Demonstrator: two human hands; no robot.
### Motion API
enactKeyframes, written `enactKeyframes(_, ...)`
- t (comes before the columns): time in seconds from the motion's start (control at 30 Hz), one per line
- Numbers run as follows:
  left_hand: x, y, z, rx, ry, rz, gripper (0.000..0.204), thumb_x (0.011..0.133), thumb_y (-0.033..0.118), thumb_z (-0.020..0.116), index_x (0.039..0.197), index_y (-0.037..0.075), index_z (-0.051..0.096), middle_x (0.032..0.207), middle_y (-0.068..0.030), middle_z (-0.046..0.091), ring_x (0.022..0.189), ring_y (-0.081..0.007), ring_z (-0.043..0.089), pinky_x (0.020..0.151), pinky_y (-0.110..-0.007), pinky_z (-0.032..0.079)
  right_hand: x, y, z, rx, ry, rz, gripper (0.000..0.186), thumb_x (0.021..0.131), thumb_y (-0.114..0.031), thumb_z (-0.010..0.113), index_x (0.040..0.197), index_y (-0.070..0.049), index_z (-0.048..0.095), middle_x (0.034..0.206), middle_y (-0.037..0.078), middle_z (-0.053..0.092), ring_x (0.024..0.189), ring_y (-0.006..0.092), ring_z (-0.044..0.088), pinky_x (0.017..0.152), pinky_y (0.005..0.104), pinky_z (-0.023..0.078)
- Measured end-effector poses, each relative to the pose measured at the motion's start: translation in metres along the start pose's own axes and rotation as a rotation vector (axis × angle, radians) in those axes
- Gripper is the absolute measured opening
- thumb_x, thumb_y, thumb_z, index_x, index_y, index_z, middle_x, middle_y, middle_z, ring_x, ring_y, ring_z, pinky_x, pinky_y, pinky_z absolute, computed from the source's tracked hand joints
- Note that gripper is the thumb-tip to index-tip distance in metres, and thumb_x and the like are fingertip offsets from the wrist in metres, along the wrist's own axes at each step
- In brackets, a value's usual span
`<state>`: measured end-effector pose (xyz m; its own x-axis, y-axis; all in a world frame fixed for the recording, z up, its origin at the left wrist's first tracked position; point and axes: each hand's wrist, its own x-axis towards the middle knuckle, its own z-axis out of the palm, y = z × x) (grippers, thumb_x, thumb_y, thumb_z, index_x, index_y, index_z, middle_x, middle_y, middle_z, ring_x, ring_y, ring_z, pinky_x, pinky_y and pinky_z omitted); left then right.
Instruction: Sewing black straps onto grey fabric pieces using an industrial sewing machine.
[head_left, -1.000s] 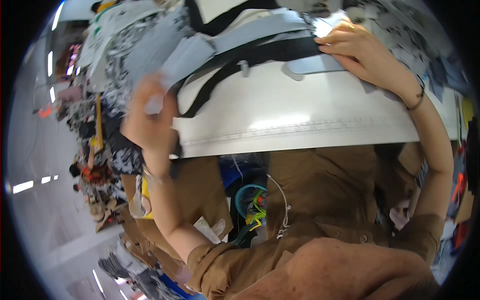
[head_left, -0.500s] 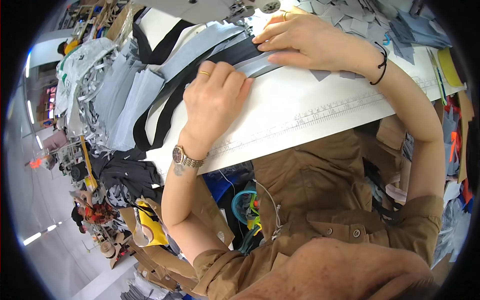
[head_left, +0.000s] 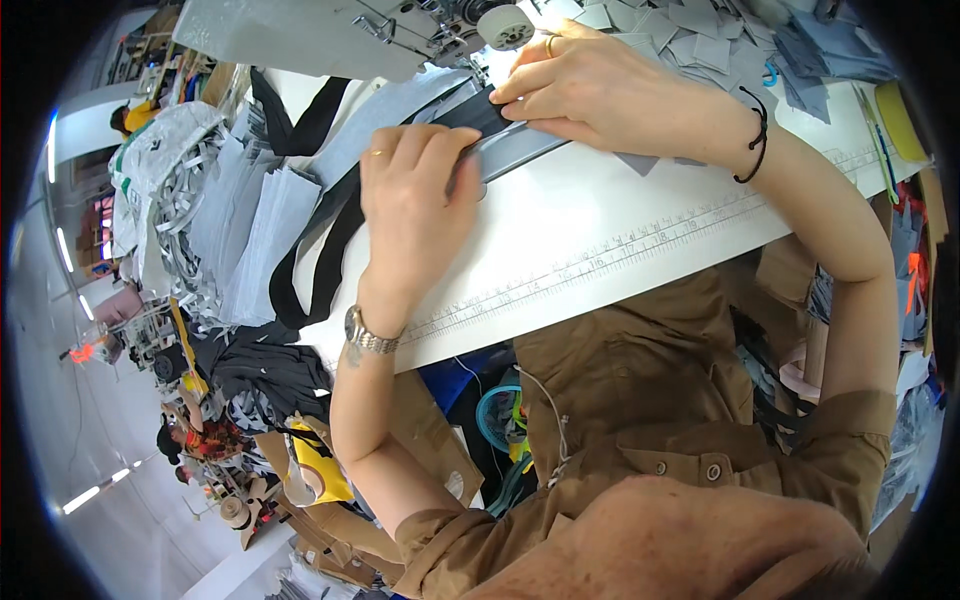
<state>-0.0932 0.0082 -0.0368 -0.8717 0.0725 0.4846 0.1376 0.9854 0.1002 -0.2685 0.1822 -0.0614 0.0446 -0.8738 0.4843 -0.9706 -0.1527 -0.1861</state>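
A long black fabric strip (head_left: pixel 470 122) lies along a light grey fabric piece (head_left: pixel 365 125), running under the head of a sewing machine (head_left: pixel 440 30). My left hand (head_left: pixel 410 205) bends over the strip, fingers curled down on it and thumb close beside them at its near edge. Nearer the needle area, my right hand (head_left: pixel 585 90) pinches the strip and grey cloth with its fingers drawn together. Both fingertips' undersides are hidden. The strip's loose length hangs in a black loop (head_left: pixel 322 265) left of my left wrist.
The white table (head_left: pixel 560 230) has a printed ruler along its near edge. Small grey pieces (head_left: pixel 700 50) lie at the back right, beside thread snips (head_left: pixel 875 140) and a yellow tape roll (head_left: pixel 900 120). Stacked grey panels (head_left: pixel 265 240) stand at the left. Other people sit farther left.
The whole view has shifted, so more of the machine head shows. My left hand has moved slightly left and away, its thumb nearer the fingers. My right hand stays on the strip.
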Motion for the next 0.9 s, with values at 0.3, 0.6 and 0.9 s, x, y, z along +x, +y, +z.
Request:
enactKeyframes(0.3, 0.008, 0.005, 0.020, -0.068, 0.020, 0.029, 0.015, 0.081, 0.005, 0.077, 0.096, 0.008, 0.074, 0.092, -0.0033, 0.069, 0.090, -0.0264, 0.061, 0.079, -0.039, 0.045, -0.003, -0.002, -0.005, -0.021, -0.028, 0.022, 0.023, 0.094, -0.022, 0.070, 0.110, -0.008, 0.077, 0.120, 0.001, 0.072, 0.119, 0.0192, 0.061, 0.102, 0.0386, 0.043)
enactKeyframes(0.6, 0.002, 0.004, 0.018, -0.113, 0.030, -0.019, 0.016, 0.080, 0.001, 0.076, 0.096, 0.007, 0.075, 0.091, -0.0044, 0.070, 0.088, -0.0266, 0.060, 0.079, -0.038, 0.046, -0.003, 0.002, 0.002, -0.019, -0.016, 0.037, 0.021, 0.095, -0.023, 0.069, 0.108, -0.009, 0.078, 0.120, -0.001, 0.073, 0.117, 0.0201, 0.062, 0.102, 0.0375, 0.044)
enactKeyframes(0.9, 0.007, 0.004, 0.011, -0.055, 0.078, 0.028, 0.015, 0.079, 0.000, 0.079, 0.092, 0.007, 0.077, 0.087, -0.0031, 0.071, 0.086, -0.0245, 0.062, 0.074, -0.035, 0.051, -0.002, 0.000, 0.000, -0.028, -0.007, 0.024, 0.021, 0.095, -0.021, 0.069, 0.109, -0.007, 0.077, 0.121, 0.001, 0.072, 0.118, 0.0217, 0.062, 0.104, 0.0392, 0.042)
